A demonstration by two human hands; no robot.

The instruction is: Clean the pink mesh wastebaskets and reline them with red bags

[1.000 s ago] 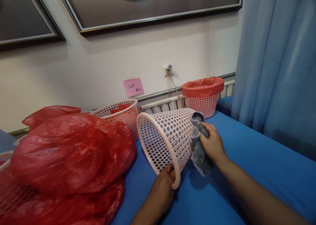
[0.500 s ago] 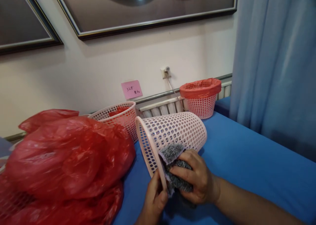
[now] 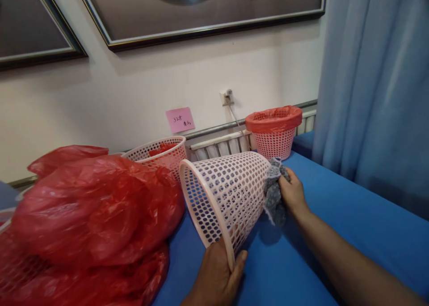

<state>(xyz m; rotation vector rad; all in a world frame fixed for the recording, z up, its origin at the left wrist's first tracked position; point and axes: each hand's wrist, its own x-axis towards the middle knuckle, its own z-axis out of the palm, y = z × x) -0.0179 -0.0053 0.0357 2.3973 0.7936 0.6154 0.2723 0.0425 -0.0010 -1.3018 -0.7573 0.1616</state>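
A pink perforated basket (image 3: 234, 180) is tipped on its side over the blue surface, its wide mouth facing left. My left hand (image 3: 221, 270) grips the lower edge of its rim, fingers inside and thumb outside. At the basket's base, on the right, my right hand (image 3: 292, 190) is closed on a grey cloth (image 3: 275, 196), which touches the base and hangs down in folds.
Red plastic bags (image 3: 97, 207) are heaped at the left, over another basket. Behind stands a pink basket (image 3: 174, 158) with red plastic inside. A red-lined basket (image 3: 275, 138) is near the wall, beside a blue curtain (image 3: 375, 87).
My right hand has moved with the cloth from near the rim to the base, up and to the right. The basket has turned slightly, its rim still in my left hand.
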